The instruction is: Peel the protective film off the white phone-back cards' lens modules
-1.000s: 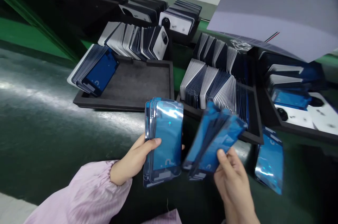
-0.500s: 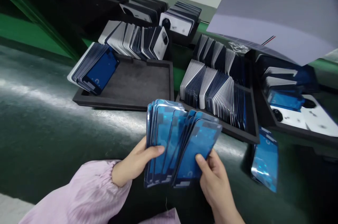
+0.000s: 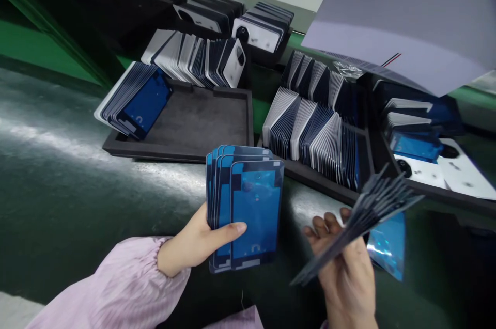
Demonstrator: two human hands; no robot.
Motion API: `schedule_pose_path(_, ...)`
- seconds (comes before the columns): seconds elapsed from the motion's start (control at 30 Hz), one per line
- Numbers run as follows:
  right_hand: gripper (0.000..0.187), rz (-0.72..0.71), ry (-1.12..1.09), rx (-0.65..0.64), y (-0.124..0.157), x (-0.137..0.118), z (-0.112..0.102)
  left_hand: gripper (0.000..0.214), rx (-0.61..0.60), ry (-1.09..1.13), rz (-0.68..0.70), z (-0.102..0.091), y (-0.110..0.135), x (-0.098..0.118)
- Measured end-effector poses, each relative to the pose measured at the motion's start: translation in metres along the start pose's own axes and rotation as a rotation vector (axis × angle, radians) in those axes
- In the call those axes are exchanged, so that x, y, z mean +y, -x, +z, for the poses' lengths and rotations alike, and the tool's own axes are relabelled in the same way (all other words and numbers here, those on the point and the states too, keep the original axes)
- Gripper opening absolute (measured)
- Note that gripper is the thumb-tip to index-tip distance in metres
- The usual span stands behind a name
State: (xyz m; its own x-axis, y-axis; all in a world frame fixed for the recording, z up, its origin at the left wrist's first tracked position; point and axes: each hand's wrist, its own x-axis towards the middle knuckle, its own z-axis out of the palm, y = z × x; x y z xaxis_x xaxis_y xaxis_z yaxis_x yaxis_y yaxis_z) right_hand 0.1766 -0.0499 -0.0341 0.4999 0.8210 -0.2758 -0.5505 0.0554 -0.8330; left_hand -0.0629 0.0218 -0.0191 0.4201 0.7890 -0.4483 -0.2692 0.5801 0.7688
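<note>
My left hand (image 3: 199, 240) grips an upright stack of blue-filmed phone frames (image 3: 248, 207), thumb across the front one. To the right, my right hand (image 3: 346, 262) holds a second fanned stack of the same frames (image 3: 368, 215), turned edge-on so only the dark edges show. The two stacks are apart. Both hands hover over the dark green belt (image 3: 58, 163) near its front edge.
A black foam tray (image 3: 201, 122) behind holds a leaning pile of frames (image 3: 135, 99) at its left. A second tray (image 3: 341, 192) to the right is packed with rows of white and dark parts. A blue-filmed piece (image 3: 387, 244) leans behind my right hand. A grey sheet (image 3: 406, 19) overhangs the upper right.
The two stacks met half a second ago, with some frames passing onto the left stack. My right hand has since pulled away to the right and tilted its stack edge-on.
</note>
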Motion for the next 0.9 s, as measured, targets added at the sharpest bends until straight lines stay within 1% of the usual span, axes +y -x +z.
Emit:
schedule_pose_path(0.1,0.026,0.042,0.062,-0.058,0.011,0.017,0.003,0.034,-0.005,-0.052,0.029,-0.003,-0.001,-0.002)
schedule_pose_path(0.17,0.025,0.061,0.092,-0.076,0.017,0.027,0.005,0.033,-0.017,-0.071,0.030,-0.004,-0.003,-0.003)
schedule_pose_path(0.3,0.032,0.072,0.132,-0.050,0.020,0.039,0.006,0.031,-0.010,-0.046,-0.013,-0.004,-0.003,-0.006)
schedule_pose_path(0.37,0.030,0.052,0.132,-0.001,0.016,0.038,0.004,0.031,-0.004,0.007,-0.059,-0.003,-0.002,-0.007)
schedule_pose_path(0.47,0.024,-0.014,0.079,0.085,0.004,0.025,-0.004,0.037,-0.016,0.103,-0.112,-0.002,0.000,-0.007)
schedule_pose_path(0.53,0.023,-0.034,0.029,0.114,-0.004,0.012,-0.009,0.038,0.033,0.131,-0.135,-0.001,0.000,-0.006)
schedule_pose_path(0.63,0.033,-0.008,-0.057,0.108,-0.011,-0.004,-0.013,0.029,0.149,0.101,-0.149,-0.001,-0.001,-0.003)
schedule_pose_path(0.7,0.046,0.025,-0.103,0.085,-0.011,-0.010,-0.012,0.030,0.168,0.073,-0.134,0.000,-0.001,-0.002)
schedule_pose_path(0.77,0.056,0.057,-0.112,0.057,-0.009,-0.011,-0.009,0.038,0.165,0.051,-0.112,0.001,0.000,0.000)
schedule_pose_path(0.8,0.055,0.066,-0.098,0.044,-0.007,-0.009,-0.007,0.042,0.162,0.039,-0.099,0.001,0.000,0.000)
schedule_pose_path(0.83,0.051,0.073,-0.074,0.032,-0.005,-0.005,-0.005,0.046,0.158,0.027,-0.085,0.002,0.001,0.000)
schedule_pose_path(0.9,0.037,0.095,-0.001,0.010,0.001,0.004,-0.002,0.051,0.150,0.004,-0.055,0.003,0.001,-0.001)
